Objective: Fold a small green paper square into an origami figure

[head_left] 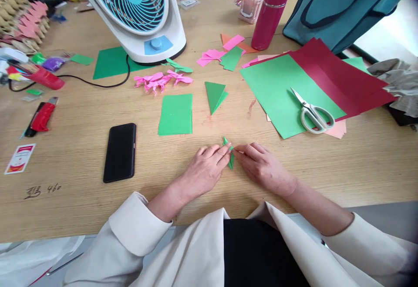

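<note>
A narrow piece of folded green paper [231, 161] lies on the table before me, pointed at both ends. My left hand [204, 169] presses on it from the left, its fingers close together and covering part of the middle. From the right, the thumb and fingertips of my right hand [265, 168] pinch its edge. Just beyond the hands are a folded green triangle [214, 95] and a stack of green paper rectangles [175, 114]. Farther back sit several pink folded-paper figures [160, 80] and a green folded-paper figure [179, 66].
White-handled scissors [314, 115] rest on large green sheets [271, 91] and red sheets [339, 75] at right. A phone [119, 153] and a red utility knife [44, 115] lie left. A fan [156, 45], a magenta flask [270, 15] and a teal bag [342, 10] stand behind.
</note>
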`<state>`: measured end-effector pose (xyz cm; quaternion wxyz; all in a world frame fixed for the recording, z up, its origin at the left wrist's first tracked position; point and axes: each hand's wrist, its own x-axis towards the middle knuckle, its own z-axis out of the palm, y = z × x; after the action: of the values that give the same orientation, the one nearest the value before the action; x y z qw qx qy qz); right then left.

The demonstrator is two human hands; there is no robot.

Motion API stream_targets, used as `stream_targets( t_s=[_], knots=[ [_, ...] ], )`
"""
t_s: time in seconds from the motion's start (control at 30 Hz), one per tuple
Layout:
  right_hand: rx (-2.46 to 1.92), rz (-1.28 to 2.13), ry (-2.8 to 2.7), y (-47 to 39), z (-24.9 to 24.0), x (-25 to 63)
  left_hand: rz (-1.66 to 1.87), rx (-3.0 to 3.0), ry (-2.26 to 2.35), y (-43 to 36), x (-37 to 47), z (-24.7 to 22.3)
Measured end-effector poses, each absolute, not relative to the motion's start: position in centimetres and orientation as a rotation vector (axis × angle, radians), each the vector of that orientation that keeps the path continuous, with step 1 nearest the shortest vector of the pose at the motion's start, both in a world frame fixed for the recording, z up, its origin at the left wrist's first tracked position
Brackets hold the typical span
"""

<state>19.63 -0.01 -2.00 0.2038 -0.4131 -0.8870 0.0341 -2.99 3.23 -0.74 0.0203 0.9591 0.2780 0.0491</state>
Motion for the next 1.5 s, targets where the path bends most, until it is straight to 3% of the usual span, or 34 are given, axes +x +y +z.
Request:
stream_targets(
  t_s=[1.27,1.5],
  knots=[
    [-1.1,0.112,-2.579,0.1,-2.0,20.1,0.669,2.48,0.876,6.4,-3.0,-1.2],
    [-1.094,0.131,-2.587,0.1,-1.7,20.0,0.608,2.26,0.903,7.4,-2.8,-0.9]
  ],
)
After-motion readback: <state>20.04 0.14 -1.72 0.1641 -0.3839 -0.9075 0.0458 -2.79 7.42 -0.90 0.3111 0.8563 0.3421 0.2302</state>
